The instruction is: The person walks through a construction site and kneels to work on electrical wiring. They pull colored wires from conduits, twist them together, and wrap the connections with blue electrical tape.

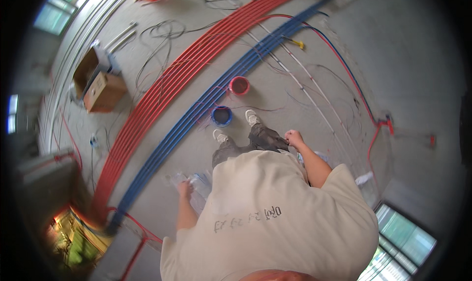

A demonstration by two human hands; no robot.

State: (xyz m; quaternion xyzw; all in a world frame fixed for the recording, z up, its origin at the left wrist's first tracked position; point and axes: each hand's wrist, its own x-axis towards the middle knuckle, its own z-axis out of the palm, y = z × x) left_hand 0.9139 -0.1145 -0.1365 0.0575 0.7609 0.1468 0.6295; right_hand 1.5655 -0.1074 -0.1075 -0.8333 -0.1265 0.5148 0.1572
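Some plastic (200, 184) (clear) at left hand (185, 189)

One line of dark lettering (248, 219) crosses the front of the person's cream shirt (265, 177), climbing slightly toward the right in the head view; its characters are slim and rather like handwriting, split into short groups by gaps; the group at the right end is the boldest and most tightly packed, while those toward the left look thinner and fainter; blur and the steep angle leave the wording unsure; on the brown face of the cardboard box (107, 93) at upper left sit small dark marks (102, 82), too tiny to make out.
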